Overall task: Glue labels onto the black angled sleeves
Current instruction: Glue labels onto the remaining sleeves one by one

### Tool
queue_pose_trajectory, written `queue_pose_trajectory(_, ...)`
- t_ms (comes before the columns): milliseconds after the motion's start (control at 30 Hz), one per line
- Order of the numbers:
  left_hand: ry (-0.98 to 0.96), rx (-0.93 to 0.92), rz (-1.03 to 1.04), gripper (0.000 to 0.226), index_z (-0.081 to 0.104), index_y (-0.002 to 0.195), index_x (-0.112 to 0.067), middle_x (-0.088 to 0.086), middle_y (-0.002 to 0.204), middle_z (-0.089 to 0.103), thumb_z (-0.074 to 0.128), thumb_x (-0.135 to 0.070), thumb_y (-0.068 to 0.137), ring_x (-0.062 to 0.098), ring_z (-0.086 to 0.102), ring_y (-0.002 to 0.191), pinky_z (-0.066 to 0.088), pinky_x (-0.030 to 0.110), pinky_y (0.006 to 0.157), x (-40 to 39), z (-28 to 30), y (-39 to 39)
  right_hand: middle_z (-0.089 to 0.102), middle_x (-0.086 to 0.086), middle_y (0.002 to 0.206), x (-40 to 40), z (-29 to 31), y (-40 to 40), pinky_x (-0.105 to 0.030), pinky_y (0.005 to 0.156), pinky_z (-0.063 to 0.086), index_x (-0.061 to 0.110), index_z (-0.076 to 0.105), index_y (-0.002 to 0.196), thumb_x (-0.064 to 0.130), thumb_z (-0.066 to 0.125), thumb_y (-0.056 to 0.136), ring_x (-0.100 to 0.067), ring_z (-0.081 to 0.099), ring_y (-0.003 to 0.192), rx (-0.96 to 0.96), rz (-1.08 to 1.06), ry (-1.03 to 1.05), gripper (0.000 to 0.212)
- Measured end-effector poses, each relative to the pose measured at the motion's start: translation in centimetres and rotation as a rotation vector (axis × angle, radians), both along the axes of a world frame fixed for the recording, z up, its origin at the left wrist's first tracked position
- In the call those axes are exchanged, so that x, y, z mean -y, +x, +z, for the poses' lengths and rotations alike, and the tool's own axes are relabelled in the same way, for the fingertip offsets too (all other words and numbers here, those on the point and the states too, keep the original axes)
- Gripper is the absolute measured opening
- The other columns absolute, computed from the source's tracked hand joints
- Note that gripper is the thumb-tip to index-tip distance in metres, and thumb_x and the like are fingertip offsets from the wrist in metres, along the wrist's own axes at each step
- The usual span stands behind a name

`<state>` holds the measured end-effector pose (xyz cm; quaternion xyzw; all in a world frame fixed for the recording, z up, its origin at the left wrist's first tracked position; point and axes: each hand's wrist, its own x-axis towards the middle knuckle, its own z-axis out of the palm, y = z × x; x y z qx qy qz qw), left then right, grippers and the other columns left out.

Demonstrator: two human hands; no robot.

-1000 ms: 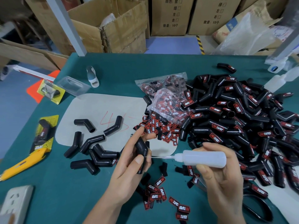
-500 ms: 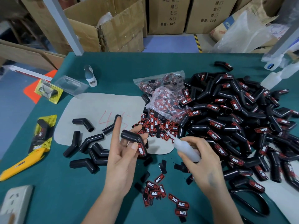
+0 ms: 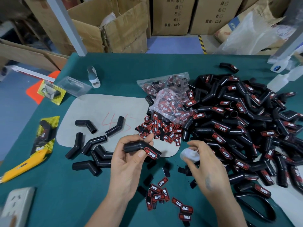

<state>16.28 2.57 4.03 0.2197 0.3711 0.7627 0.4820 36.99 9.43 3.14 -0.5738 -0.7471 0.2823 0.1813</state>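
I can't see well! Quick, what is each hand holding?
Left hand: holding a labelled black sleeve.
Right hand: holding the white glue bottle.

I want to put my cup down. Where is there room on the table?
Bare green table lies at the far side, beyond the white bottle and label bags. More lies near you, between the knife and left hand. The right is crowded with the sleeve pile.

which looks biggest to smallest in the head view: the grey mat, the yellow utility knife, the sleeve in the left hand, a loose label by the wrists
1. grey mat
2. yellow utility knife and sleeve in the left hand: alike in length, and the sleeve is nearer the camera, so unranked
3. loose label
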Motion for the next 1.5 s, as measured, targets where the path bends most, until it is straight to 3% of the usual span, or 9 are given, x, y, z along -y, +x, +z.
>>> queue_pose_trajectory(100, 0.029, -0.024, -0.002, 0.036, 0.076, 0.104, -0.022, 0.003, 0.11, 0.078, 0.095, -0.025, 0.073, 0.026, 0.071, 0.118, 0.057, 0.029, 0.096, 0.0, 0.1, 0.1, 0.053, 0.037, 0.124, -0.2, -0.1, 0.2, -0.022, 0.078, 0.045, 0.058, 0.038, 0.127, 0.056, 0.068, 0.092, 0.009, 0.056, 0.108, -0.078, -0.015, 0.061, 0.046)
queue_pose_trajectory(167, 0.042, -0.042, 0.017, 0.035, 0.076, 0.101, -0.021, 0.001, 0.109, 0.075, 0.096, -0.025, 0.072, 0.027, 0.072, 0.116, 0.057, 0.03, 0.095, 0.1, 0.0, 0.0, 0.055, 0.034, 0.127, 0.0, 0.4, 0.4, -0.02, 0.081, 0.045, 0.053, 0.048, 0.127, 0.056, 0.06, 0.097, 0.006, 0.058, 0.112, -0.313, -0.09, 0.247, 0.033)
queue_pose_trajectory(300, 0.036, -0.088, 0.044, 0.037, 0.077, 0.094, -0.022, 0.001, 0.105, 0.069, 0.099, -0.029, 0.066, 0.02, 0.068, 0.102, 0.056, 0.031, 0.086, 0.1, -0.3, -0.1, 0.064, 0.022, 0.112, 1.9, 1.0, 0.1, -0.036, 0.066, 0.049, 0.027, 0.06, 0.121, 0.024, 0.045, 0.11, -0.01, 0.062, 0.084, -0.699, -0.036, 0.755, 0.018)
queue_pose_trajectory(367, 0.038, -0.094, 0.049, 0.037, 0.076, 0.092, -0.022, 0.002, 0.104, 0.068, 0.1, -0.029, 0.064, 0.017, 0.064, 0.097, 0.055, 0.03, 0.082, 0.1, -0.5, 0.0, 0.065, 0.021, 0.107, 3.2, 0.9, -1.4, -0.034, 0.064, 0.051, 0.036, 0.061, 0.125, 0.027, 0.049, 0.11, -0.007, 0.063, 0.079, -0.773, 0.093, 0.632, 0.021)
queue_pose_trajectory(467, 0.059, -0.129, 0.039, 0.036, 0.075, 0.092, -0.023, 0.002, 0.105, 0.066, 0.099, -0.031, 0.066, 0.017, 0.062, 0.097, 0.053, 0.028, 0.083, 0.4, -0.8, 0.0, 0.063, 0.02, 0.113, 4.4, 0.6, -3.9, -0.034, 0.067, 0.055, 0.052, 0.052, 0.14, 0.035, 0.066, 0.098, -0.012, 0.067, 0.081, -0.748, 0.154, 0.185, 0.047)
queue_pose_trajectory(600, 0.07, -0.274, -0.01, 0.03, 0.072, 0.096, -0.023, 0.003, 0.108, 0.064, 0.094, -0.028, 0.076, 0.019, 0.06, 0.101, 0.053, 0.031, 0.087, 0.6, -1.1, -0.2, 0.069, 0.008, 0.117, 5.0, 0.4, -4.7, -0.029, 0.07, 0.058, 0.054, 0.059, 0.132, 0.037, 0.075, 0.087, -0.02, 0.073, 0.085, -0.842, 0.146, -0.191, 0.051)
queue_pose_trajectory(767, 0.046, -0.513, -0.091, 0.023, 0.074, 0.108, -0.027, 0.002, 0.113, 0.06, 0.085, -0.031, 0.088, 0.022, 0.059, 0.106, 0.05, 0.031, 0.092, 0.8, -1.4, -0.7, 0.074, -0.009, 0.081, 4.5, 1.0, -4.1, -0.025, 0.062, 0.053, 0.042, 0.069, 0.117, 0.039, 0.07, 0.091, -0.015, 0.062, 0.057, -0.91, 0.117, -0.271, 0.025)
queue_pose_trajectory(1267, 0.04, -0.488, -0.145, 0.019, 0.076, 0.104, -0.025, 0.001, 0.113, 0.059, 0.084, -0.031, 0.088, 0.022, 0.057, 0.105, 0.046, 0.04, 0.09, 0.8, -1.7, -1.0, 0.074, -0.015, 0.096, 4.0, 1.2, -3.8, -0.028, 0.062, 0.056, 0.027, 0.072, 0.122, 0.037, 0.074, 0.096, -0.021, 0.071, 0.082, -1.064, 0.144, -0.432, 0.029)
queue_pose_trajectory(1500, 0.04, -0.473, -0.139, 0.02, 0.076, 0.104, -0.026, 0.0, 0.112, 0.06, 0.085, -0.034, 0.088, 0.02, 0.057, 0.105, 0.049, 0.032, 0.09, 0.8, -1.5, -0.9, 0.073, -0.017, 0.099, 3.9, 0.5, -3.7, -0.028, 0.063, 0.056, 0.02, 0.069, 0.128, 0.037, 0.072, 0.099, -0.02, 0.07, 0.088, -1.112, 0.156, -0.46, 0.034)
